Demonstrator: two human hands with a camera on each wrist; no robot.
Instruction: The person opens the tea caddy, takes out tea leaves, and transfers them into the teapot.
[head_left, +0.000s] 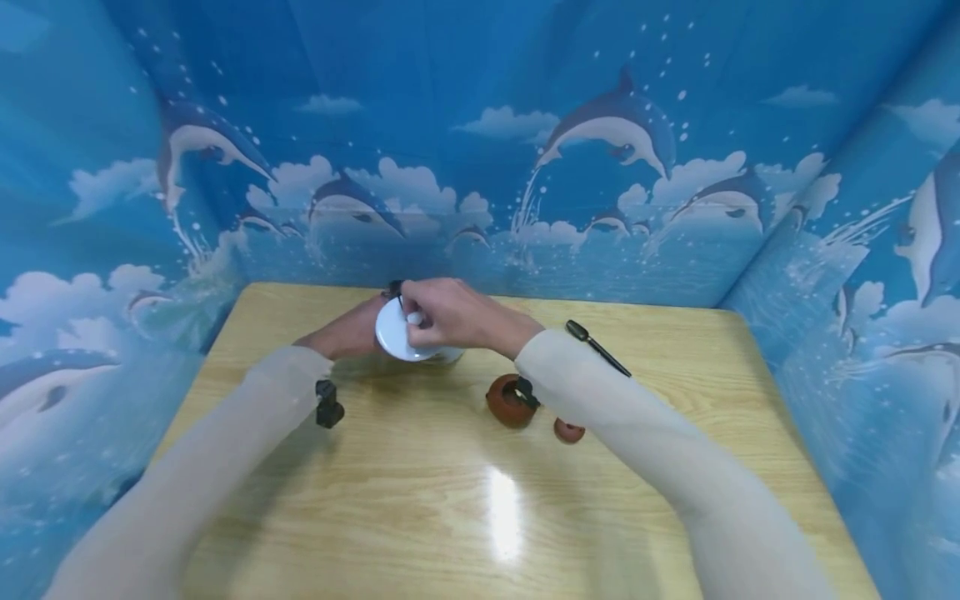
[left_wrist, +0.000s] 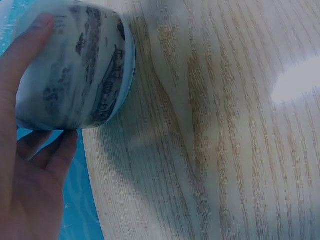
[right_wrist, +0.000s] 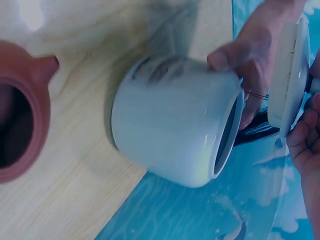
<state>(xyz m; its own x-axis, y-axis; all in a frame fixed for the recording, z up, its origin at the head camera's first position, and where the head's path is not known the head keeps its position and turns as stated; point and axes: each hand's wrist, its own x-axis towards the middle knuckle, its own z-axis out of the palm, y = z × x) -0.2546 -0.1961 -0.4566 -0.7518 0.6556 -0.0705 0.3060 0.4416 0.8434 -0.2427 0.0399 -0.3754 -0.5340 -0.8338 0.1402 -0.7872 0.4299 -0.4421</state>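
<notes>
A white ceramic jar (right_wrist: 170, 120) with a dark landscape print stands near the table's far edge, its mouth uncovered in the right wrist view. My left hand (left_wrist: 35, 185) grips its side, thumb on the printed face and fingers round the lower part. In the head view the round white lid (head_left: 393, 340) hides most of the jar and part of that hand. My right hand (head_left: 461, 312) pinches the lid by its knob, holding it tilted and apart from the jar's mouth. Dark bristly strands (right_wrist: 257, 129) show behind the jar's mouth; what they belong to is unclear.
A reddish-brown clay teapot (head_left: 507, 408) sits without a lid under the right forearm. Beside it lies a small clay piece (head_left: 569, 432), partly covered by the sleeve. A black brush-like tool (head_left: 603, 352) lies farther right. Blue dolphin-printed curtains (head_left: 450, 150) surround the wooden table (head_left: 390, 500).
</notes>
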